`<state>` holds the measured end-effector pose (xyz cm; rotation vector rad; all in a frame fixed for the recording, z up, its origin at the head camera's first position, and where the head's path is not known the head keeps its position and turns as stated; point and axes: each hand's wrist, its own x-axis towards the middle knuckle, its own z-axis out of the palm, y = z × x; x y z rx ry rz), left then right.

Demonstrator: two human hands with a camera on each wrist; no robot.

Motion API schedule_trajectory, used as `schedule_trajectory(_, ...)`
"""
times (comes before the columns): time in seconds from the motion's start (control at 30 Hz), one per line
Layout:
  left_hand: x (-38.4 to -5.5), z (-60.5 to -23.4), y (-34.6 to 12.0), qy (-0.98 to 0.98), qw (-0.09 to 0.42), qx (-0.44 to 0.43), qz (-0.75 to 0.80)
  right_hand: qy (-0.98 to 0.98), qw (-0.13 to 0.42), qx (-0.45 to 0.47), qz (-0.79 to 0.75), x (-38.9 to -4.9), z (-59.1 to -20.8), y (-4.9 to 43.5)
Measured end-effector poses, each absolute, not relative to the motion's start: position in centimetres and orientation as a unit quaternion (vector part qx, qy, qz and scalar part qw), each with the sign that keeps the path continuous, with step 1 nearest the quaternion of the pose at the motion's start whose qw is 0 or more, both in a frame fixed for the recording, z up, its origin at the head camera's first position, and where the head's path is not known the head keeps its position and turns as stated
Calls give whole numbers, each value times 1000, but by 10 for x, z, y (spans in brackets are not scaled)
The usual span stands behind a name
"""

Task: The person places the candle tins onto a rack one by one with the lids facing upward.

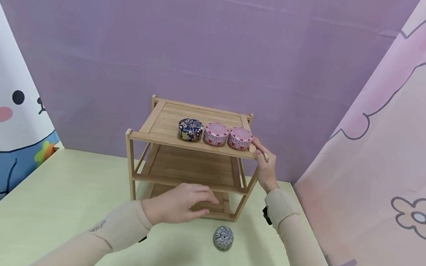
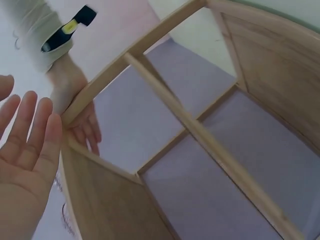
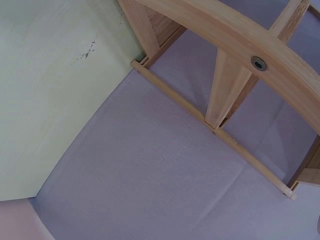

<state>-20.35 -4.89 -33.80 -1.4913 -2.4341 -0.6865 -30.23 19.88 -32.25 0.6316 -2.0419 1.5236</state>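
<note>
A three-tier wooden shelf [image 1: 190, 185] stands on the table. Along the front of its top board sit a dark blue patterned tin [image 1: 190, 130] and two pink patterned tins [image 1: 216, 134], side by side. My right hand [image 1: 266, 166] grips the shelf's top right front corner, its fingertips close beside the rightmost tin; in the left wrist view its fingers [image 2: 89, 132] show past the frame. My left hand [image 1: 181, 202] hangs in front of the lower tiers with relaxed fingers and holds nothing. A grey patterned tin [image 1: 223, 238] lies on the table before the shelf.
The pale green table [image 1: 79, 206] meets a purple backdrop [image 1: 212, 45] behind the shelf. Cartoon-printed panels [image 1: 394, 164] rise on the left and right sides. A bolt head [image 3: 258, 63] shows on the shelf's side post.
</note>
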Motion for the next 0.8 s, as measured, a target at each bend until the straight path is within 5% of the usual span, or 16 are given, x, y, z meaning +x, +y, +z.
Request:
schedule_trajectory(0.23,-205,-363,-35,-798,170,-566,-118,-750,256,235,563,-302,-324,199)
schedule_trajectory(0.47,-212,-396,-19,-730,323,-602,26,-750,257,234,563,-303,-322,200)
schedule_trajectory(0.8,-218,-435,-4,-689,283,-628,226,-753,259,236,557,-302,-323,199)
